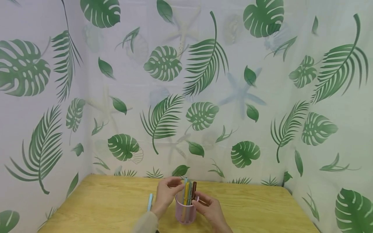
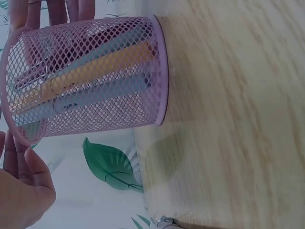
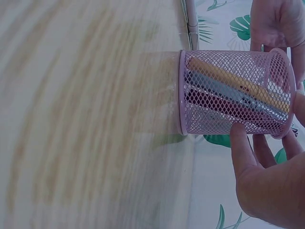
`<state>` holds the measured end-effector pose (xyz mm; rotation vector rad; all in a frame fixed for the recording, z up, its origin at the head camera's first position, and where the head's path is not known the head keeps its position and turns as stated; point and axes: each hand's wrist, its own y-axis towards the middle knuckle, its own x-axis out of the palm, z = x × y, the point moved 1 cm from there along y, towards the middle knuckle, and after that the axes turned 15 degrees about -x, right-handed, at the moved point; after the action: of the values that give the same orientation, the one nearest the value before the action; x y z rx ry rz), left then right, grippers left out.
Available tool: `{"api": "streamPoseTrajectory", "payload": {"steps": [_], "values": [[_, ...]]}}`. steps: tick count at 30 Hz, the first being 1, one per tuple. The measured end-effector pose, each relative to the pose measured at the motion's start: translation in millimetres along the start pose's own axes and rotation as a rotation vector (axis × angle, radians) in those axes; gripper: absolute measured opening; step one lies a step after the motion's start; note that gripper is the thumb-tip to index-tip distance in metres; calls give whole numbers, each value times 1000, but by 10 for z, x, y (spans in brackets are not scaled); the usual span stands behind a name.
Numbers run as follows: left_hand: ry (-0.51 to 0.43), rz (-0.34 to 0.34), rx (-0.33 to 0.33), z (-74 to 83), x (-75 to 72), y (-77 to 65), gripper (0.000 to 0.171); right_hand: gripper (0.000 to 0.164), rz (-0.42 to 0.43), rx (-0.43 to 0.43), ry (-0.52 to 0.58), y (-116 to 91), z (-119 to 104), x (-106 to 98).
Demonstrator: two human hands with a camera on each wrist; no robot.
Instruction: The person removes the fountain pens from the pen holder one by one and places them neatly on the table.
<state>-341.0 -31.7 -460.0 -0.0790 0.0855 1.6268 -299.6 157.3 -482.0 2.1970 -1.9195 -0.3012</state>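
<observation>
A pink mesh pen cup (image 1: 186, 213) stands upright on the table with several pens inside. In the head view these include a yellow pen (image 1: 186, 194), a grey-green pen (image 1: 190, 191), a dark brown pen (image 1: 194, 189) and a light blue one behind. My right hand (image 1: 210, 208) holds the cup's right side near the rim, its fingers against the mesh (image 3: 267, 176). At the left of the rim is my left hand (image 1: 167, 194), fingers loosely bent beside the pens. In the left wrist view that hand (image 2: 24, 186) shows next to the rim; any firm contact is unclear.
A light blue pen (image 1: 150, 202) lies on the wooden table (image 1: 116, 197), left of my left hand. Behind the table and along both sides hangs a white curtain (image 1: 204, 142) printed with green leaves.
</observation>
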Motion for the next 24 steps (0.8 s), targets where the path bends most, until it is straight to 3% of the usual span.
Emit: {"api": "streamPoseTrajectory", "payload": {"steps": [14,24], "values": [[38,-43,69,-22,132,-12,31,53,-9,-16,-10,-7,4,12],[60,-28,99,-40,195,24,31,52,-4,-19,-7,2,3,3]]}}
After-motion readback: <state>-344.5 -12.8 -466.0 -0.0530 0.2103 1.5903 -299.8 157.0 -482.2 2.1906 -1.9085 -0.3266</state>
